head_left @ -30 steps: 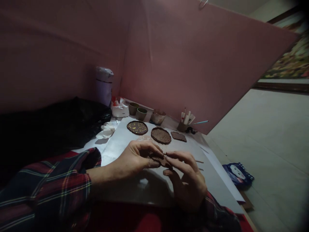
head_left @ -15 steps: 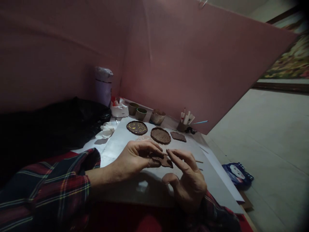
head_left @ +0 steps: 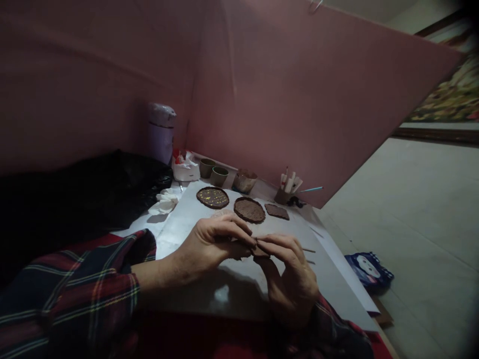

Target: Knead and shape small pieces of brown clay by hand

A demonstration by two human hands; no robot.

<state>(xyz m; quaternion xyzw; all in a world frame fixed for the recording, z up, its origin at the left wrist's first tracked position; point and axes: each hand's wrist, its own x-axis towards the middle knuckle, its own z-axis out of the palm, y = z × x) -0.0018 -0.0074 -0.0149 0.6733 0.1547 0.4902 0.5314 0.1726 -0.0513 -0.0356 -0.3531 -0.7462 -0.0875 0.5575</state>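
Observation:
My left hand (head_left: 209, 247) and my right hand (head_left: 290, 279) meet over a grey sheet (head_left: 329, 269), fingertips pinched together on a small flat brown clay piece (head_left: 259, 252) that is mostly hidden between them. Both wrists wear red plaid sleeves. Beyond the hands lie a dark round disc with yellow specks (head_left: 212, 197), a plain brown round disc (head_left: 249, 210) and a small brown slab (head_left: 277, 211).
Along the pink partition stand a lilac flask (head_left: 160, 132), a white box (head_left: 186, 169), two small cups (head_left: 212, 172), a bowl (head_left: 244, 181) and a tool holder (head_left: 288, 189). Crumpled tissue (head_left: 166, 201) and a black bag (head_left: 93, 194) lie left. A blue packet (head_left: 368, 270) lies right.
My right fingers lifted off the clay piece half a second ago, then closed back onto it. The piece is now more hidden between both hands.

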